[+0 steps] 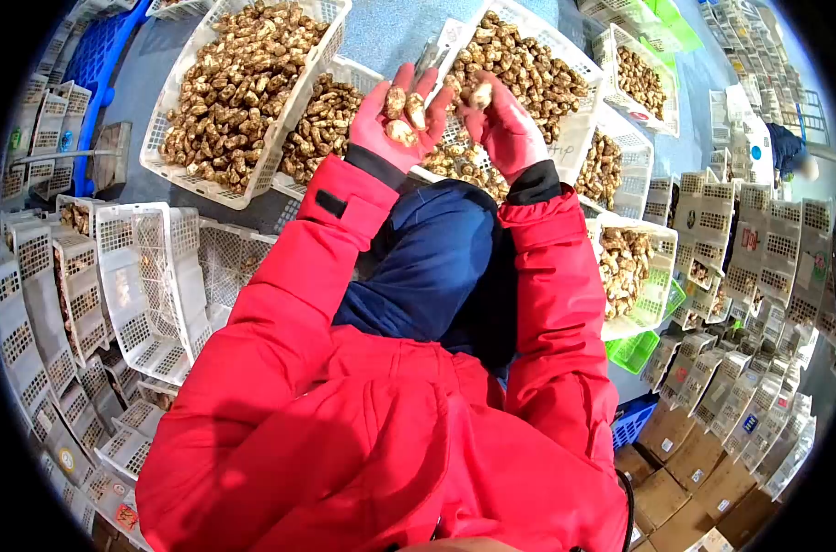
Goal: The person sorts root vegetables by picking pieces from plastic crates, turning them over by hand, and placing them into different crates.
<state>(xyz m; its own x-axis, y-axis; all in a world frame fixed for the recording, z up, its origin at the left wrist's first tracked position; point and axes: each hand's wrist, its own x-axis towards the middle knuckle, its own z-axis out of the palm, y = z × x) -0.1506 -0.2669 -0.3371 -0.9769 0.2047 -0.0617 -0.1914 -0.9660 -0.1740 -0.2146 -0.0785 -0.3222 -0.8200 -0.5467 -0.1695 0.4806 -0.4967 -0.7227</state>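
Observation:
My left hand (pixel 397 124), in a pinkish-red glove, is palm up with several brown-and-white knobbly pieces (pixel 400 132) lying on its palm and fingers. Close beside it on the right, my right hand (pixel 502 124), gloved alike, has its fingers curled around one pale piece (pixel 480 96). Both hands are above a white crate (pixel 587 66) with a heap of such pieces and a smaller pile (pixel 464 162) below. A larger full crate (pixel 151 138) stands to the left, and a partly hidden one (pixel 352 70) lies between.
Smaller crates of pieces (pixel 673 97) stand at the right. Empty white crates (pixel 121 276) and stacks fill the left side. More crate stacks (pixel 772 239) and cardboard boxes (pixel 698 457) are at the right. A person in dark clothing (pixel 786 147) is at the far right.

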